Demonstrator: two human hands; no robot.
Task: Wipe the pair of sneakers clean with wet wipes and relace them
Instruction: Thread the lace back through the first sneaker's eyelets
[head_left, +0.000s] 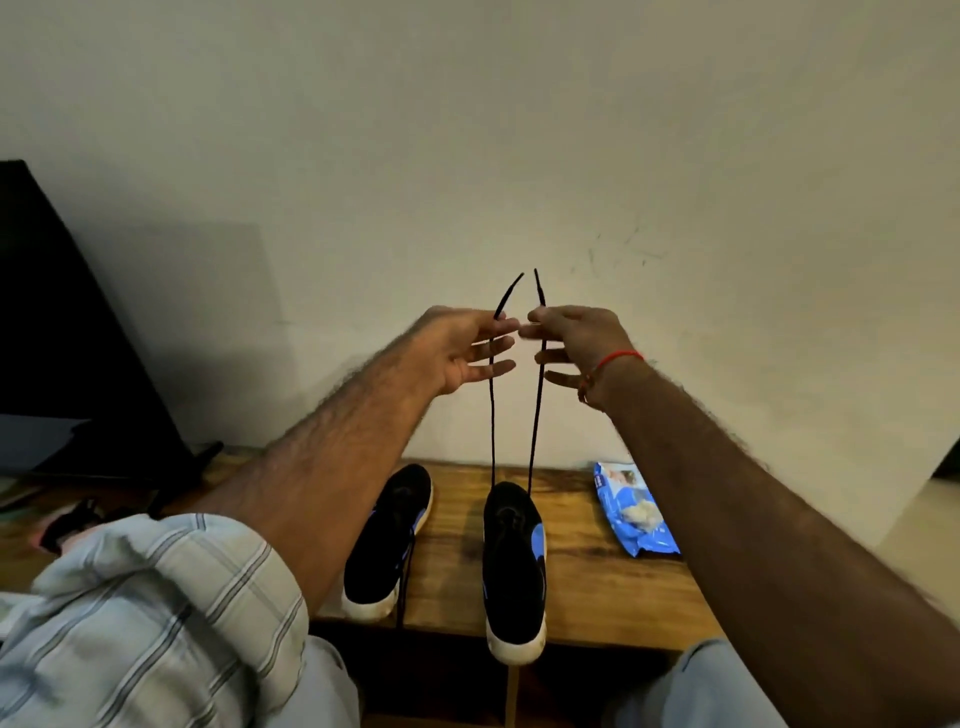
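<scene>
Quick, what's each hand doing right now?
Left hand: pinches one end of the black shoelace.
Right hand: pinches the shoelace's other end.

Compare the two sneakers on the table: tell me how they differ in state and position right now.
The right sneaker has its lace pulled straight up, one end pinched in the left hand, the other in the right hand; the left sneaker is untouched, its lace hanging loose over the table edge. The right sneaker's heel overhangs that edge further, while the left sneaker sits angled. Both are black with blue accents and white soles.

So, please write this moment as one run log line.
left hand: pinches lace end | right hand: pinches other end | lace: pulled up from right sneaker
</scene>
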